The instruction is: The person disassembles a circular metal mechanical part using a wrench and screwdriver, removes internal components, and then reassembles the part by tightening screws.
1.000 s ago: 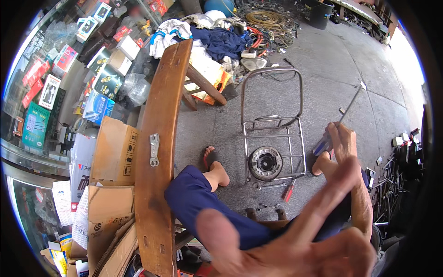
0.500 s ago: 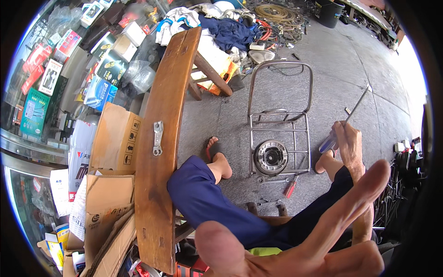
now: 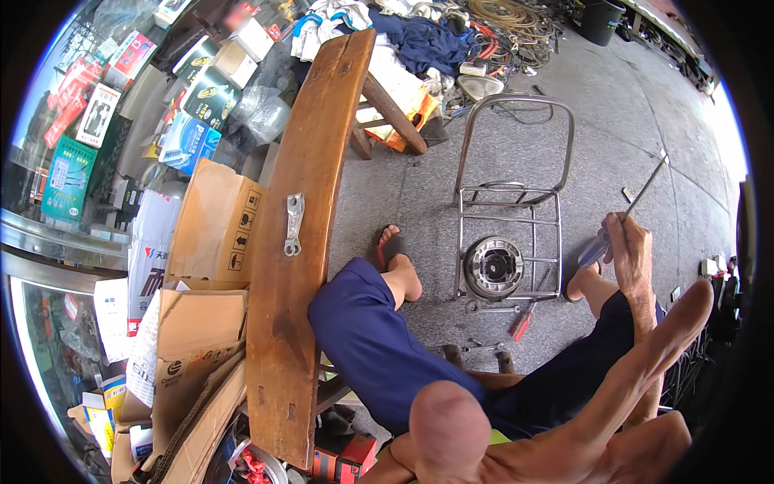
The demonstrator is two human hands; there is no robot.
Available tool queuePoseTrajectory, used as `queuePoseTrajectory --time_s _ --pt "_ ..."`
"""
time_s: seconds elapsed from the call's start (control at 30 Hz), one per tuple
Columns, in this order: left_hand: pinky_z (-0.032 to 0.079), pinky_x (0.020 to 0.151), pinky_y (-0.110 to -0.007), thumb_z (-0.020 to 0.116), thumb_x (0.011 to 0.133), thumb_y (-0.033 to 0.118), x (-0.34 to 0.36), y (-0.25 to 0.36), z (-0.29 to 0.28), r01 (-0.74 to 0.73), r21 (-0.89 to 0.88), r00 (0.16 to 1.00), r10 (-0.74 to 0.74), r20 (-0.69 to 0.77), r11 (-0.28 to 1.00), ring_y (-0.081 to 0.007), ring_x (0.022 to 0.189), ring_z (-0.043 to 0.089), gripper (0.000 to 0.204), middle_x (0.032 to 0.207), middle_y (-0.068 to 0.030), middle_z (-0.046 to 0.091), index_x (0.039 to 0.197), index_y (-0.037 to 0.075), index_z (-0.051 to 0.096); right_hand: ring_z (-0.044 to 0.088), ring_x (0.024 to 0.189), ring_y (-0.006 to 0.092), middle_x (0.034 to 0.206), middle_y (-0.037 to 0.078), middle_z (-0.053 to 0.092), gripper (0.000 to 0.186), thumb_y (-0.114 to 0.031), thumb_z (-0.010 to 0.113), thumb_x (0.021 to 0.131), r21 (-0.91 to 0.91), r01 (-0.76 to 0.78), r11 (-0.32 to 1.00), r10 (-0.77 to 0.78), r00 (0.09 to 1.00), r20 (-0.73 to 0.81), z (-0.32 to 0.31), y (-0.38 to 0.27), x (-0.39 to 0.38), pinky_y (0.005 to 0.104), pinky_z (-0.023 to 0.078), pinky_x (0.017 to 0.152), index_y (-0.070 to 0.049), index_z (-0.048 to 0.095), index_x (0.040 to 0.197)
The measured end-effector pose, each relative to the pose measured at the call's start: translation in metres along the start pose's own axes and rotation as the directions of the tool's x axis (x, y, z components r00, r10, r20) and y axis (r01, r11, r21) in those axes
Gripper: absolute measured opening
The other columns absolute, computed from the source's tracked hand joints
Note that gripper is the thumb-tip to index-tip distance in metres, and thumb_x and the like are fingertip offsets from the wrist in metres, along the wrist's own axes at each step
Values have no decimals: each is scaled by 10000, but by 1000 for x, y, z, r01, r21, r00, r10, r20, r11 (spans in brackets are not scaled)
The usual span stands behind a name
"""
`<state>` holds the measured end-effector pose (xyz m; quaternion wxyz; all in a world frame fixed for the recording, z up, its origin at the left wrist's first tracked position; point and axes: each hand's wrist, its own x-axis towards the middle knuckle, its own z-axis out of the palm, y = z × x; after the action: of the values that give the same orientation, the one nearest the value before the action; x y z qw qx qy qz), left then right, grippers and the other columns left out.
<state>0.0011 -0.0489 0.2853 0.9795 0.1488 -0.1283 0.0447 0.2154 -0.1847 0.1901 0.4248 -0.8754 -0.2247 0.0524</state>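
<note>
In my right hand (image 3: 631,254) is a long-shafted screwdriver (image 3: 645,194) with a translucent blue handle. Its shaft points up and away to the right, clear of the floor. My left hand (image 3: 556,460) looms very close at the lower right, fingers spread, with nothing seen in it; it covers part of my right forearm. Between my feet stands a metal tube rack (image 3: 509,211) with an upright hoop at its far end. A round grey metal hub (image 3: 494,268) with a dark rim lies on the rack's near left part.
Left is a wooden bench (image 3: 282,323) bearing a metal link-shaped part (image 3: 293,226). Beyond it are cardboard boxes (image 3: 210,222) and a glass case of packages. On the floor are a red-handled screwdriver (image 3: 522,323) and wrenches (image 3: 484,348). Clothes (image 3: 423,40) and hoses (image 3: 508,18) lie at the back.
The whole view has shifted, so the scene sits further right. My left hand has moved rightward near the camera. My right hand still holds the screwdriver in much the same pose.
</note>
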Motion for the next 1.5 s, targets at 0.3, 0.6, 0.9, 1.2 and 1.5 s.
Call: queuePoseTrajectory --time_s 0.3,0.6,0.9,1.2,1.5 --pt "499 800 -419 544 852 342 22 -44 5 112 26 991 -114 77 993 -341 942 603 548 1148 -198 538 1294 38 432 577 498 236 626 167 577 245 -177 558 980 -254 250 934 -259 966 -2 -6 5 -4 342 433 490 37 633 888" --pt "501 801 -415 567 841 307 29 -65 19 150 322 970 -202 137 935 -338 927 606 520 1116 -195 555 1266 26 462 578 451 128 569 78 564 324 -228 547 1008 -55 99 994 -97 995 31 3 -12 -3 278 437 434 59 633 886" --pt "503 801 -411 590 830 272 30 3 -13 -63 907 991 -84 108 417 -335 912 610 492 1085 -191 571 1238 14 492 526 433 120 573 91 570 338 -238 531 1010 -66 53 996 -51 998 21 -8 14 -4 291 405 419 55 623 870" --pt "504 802 -407 612 820 237 24 98 -188 327 355 933 241 -266 -876 -332 896 614 465 1053 -187 587 1210 2 521 559 486 282 588 185 564 261 -177 579 964 -131 161 978 -161 987 14 1 1 -4 372 422 489 26 594 801" --pt "506 803 -403 635 809 202 16 110 -210 283 240 930 204 -306 -929 -329 881 618 437 1021 -184 604 1182 -10 551 571 447 154 567 114 572 251 -169 562 986 -24 53 998 -53 999 9 -6 0 -7 311 433 442 53 635 892"
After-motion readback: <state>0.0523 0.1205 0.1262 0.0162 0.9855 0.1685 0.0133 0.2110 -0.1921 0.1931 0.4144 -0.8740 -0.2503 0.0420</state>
